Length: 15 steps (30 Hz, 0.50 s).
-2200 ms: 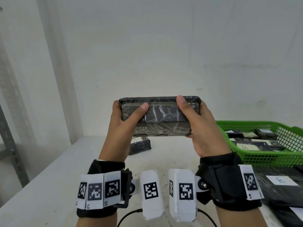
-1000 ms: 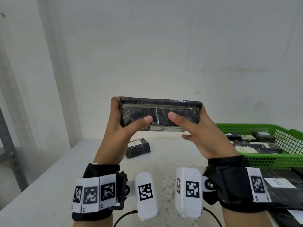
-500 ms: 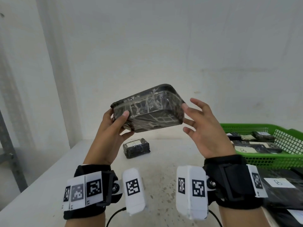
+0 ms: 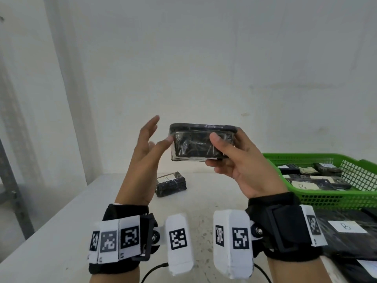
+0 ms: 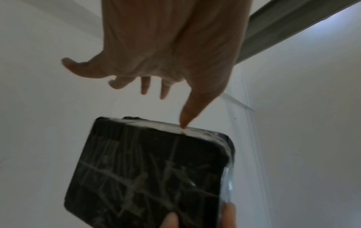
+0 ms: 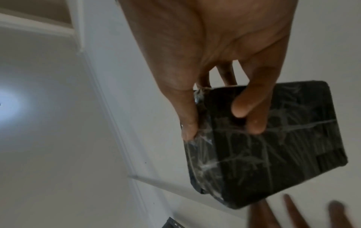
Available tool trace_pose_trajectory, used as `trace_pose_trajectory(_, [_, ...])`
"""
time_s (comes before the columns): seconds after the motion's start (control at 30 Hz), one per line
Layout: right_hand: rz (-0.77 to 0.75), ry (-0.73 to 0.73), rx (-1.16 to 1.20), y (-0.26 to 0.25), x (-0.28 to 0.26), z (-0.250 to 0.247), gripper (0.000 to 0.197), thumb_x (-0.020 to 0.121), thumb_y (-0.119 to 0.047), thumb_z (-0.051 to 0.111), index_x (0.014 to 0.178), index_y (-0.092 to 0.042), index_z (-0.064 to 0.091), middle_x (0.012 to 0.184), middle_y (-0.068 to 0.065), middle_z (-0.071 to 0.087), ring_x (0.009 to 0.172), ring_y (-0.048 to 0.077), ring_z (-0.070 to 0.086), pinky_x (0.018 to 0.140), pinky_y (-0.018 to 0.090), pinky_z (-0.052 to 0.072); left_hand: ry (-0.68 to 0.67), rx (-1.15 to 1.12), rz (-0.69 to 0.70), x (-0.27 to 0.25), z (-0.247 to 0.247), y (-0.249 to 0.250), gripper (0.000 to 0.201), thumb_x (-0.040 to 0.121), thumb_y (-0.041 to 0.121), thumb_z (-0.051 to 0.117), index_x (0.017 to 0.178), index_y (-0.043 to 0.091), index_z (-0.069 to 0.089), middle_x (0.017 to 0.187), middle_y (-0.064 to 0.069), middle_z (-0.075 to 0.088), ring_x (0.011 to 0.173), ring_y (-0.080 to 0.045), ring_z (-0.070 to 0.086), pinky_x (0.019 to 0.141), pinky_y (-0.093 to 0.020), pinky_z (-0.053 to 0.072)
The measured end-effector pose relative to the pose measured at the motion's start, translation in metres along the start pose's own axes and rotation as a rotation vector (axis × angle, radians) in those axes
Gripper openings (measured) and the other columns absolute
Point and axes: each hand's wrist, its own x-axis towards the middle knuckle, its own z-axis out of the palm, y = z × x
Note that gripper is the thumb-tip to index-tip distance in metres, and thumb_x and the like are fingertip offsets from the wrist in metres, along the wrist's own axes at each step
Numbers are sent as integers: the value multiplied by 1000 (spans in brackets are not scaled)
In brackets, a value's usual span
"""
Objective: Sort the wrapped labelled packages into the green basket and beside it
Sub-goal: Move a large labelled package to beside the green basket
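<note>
The black wrapped package (image 4: 201,144) is held up in the air in front of the white wall (image 4: 204,58), above the table (image 4: 61,221), and the right hand (image 4: 242,164) has it pinched: the thumb lies across the near face while the fingers (image 6: 248,108) curl round from behind and below, pressing the crinkled clear film. The package sits roughly level, its long edge running sideways from the grip toward the other hand. At that far end the left hand (image 4: 142,158) is spread, fingers straight and apart; only the tip of its thumb touches the package's end, as the left wrist view shows, and the remaining fingers stand clear of it, pointing up. Below the grip and a little toward the left hand, a smaller wrapped package (image 4: 171,184) with a pale label lies on the table, well apart from the held one. On the right hand's outer side, lower down, stands the green basket (image 4: 326,198), holding several dark packages with white labels, one marked B (image 4: 303,185). Nearer than the basket, by the right wrist, more flat dark packages (image 4: 346,242) lie on the table beside it, one bearing a white B label.
</note>
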Motion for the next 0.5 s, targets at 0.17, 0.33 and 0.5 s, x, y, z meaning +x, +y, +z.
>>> trace_pose_trajectory(0.17, [-53, 15, -108, -4, -3, 4, 55, 65, -52, 71, 111, -24, 64, 102, -2, 71, 55, 17, 64, 46, 20, 45, -174, 35, 205, -8, 17, 6, 50, 81, 49, 62, 127, 32, 54, 118, 11, 64, 113, -10, 60, 92, -28, 49])
trace_pose_trajectory(0.33, [-114, 76, -163, -6, -6, 10, 64, 68, -76, 46, 104, -26, 66, 83, 6, 70, 42, 15, 53, 39, 23, 33, -140, -77, 198, -10, 24, 6, 19, 88, 29, 61, 101, 18, 53, 95, 4, 67, 95, -13, 64, 81, -27, 49])
trace_pose_trajectory(0.5, [-152, 144, -166, -4, -6, 12, 47, 77, -61, 56, 96, -20, 68, 74, -5, 66, 35, 14, 47, 33, 17, 26, -171, -100, 136, -11, 24, 7, 29, 86, 34, 58, 109, 16, 53, 104, 3, 70, 102, -13, 67, 78, -25, 52])
